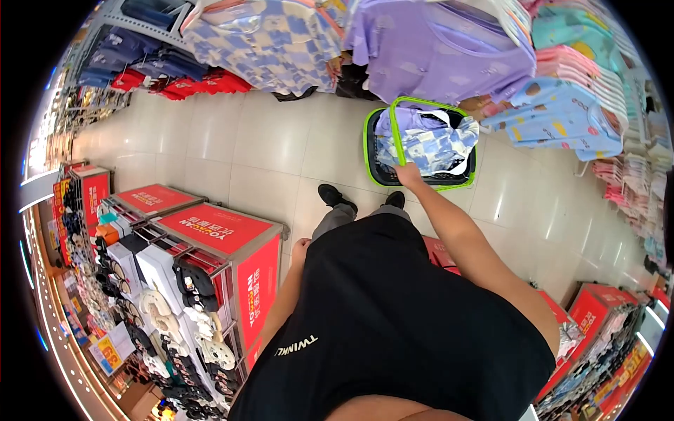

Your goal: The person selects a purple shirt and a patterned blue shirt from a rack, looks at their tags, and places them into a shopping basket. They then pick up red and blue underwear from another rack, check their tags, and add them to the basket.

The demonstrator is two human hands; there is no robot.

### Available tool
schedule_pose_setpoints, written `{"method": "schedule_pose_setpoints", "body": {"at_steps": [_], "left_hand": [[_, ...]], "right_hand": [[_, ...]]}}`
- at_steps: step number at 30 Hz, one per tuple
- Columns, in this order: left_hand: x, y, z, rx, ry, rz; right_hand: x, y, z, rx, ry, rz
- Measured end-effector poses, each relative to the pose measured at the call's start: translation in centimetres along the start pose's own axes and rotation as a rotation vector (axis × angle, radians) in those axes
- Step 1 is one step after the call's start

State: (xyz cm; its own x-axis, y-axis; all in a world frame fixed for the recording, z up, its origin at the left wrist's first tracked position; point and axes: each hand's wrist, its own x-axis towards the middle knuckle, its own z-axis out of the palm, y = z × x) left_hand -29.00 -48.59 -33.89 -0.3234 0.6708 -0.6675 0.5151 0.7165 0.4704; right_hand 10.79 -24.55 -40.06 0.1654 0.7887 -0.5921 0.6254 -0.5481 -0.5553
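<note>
My right hand (408,174) is closed around the green handle (396,130) of a black shopping basket with a green rim (368,151). Inside the basket lie a blue-and-white checked garment (439,146) and a purple garment (385,126), with white hanger parts showing. My left hand (301,250) hangs at my left side beside the dark clothing, near a red display stand; its fingers look curled, but whether anything is in them is hard to make out.
Hanging shirts, checked (260,45), purple (449,56) and light blue (569,116), line the rack ahead. Red-topped display stands (214,228) with shoes (196,284) stand at left, another red stand (593,316) at right. Tiled floor (267,140) lies between.
</note>
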Motion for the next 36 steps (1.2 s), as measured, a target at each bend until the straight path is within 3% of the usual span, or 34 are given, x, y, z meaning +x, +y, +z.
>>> {"method": "schedule_pose_setpoints", "body": {"at_steps": [6,7,14,16,19,22,25,30,33,36], "left_hand": [[2.9,-2.7,-4.1,-0.087,0.041,-0.017],[3.4,-2.6,-5.1,-0.068,0.032,-0.015],[7.7,-6.2,-7.9,0.012,0.037,0.024],[9.0,-6.9,-8.6,0.022,-0.070,-0.069],[10.3,-6.7,-9.3,0.031,-0.092,-0.040],[11.6,-4.8,-10.1,-0.058,-0.162,-0.041],[13.9,-2.5,-9.5,-0.133,-0.139,0.150],[10.7,11.1,-12.5,-0.577,-0.259,0.120],[10.3,16.4,-12.8,-0.713,-0.308,0.144],[12.7,17.5,-12.4,-0.883,-0.410,0.194]], "right_hand": [[1.6,-0.9,1.2,-0.028,-0.127,0.031],[-0.2,-3.3,0.4,0.098,-0.160,0.129],[-4.5,-9.9,4.5,0.473,-0.225,0.278],[-5.7,-12.5,5.5,0.507,-0.234,0.294],[-7.2,-16.3,6.6,0.620,-0.297,0.262],[-8.6,-19.9,8.3,0.676,-0.322,0.262],[-10.1,-22.3,10.3,0.827,-0.371,0.241],[-11.8,-26.4,12.0,0.919,-0.515,0.235],[-13.0,-28.7,12.2,0.952,-0.601,0.208],[-14.6,-31.0,12.9,0.984,-0.627,0.197]]}}
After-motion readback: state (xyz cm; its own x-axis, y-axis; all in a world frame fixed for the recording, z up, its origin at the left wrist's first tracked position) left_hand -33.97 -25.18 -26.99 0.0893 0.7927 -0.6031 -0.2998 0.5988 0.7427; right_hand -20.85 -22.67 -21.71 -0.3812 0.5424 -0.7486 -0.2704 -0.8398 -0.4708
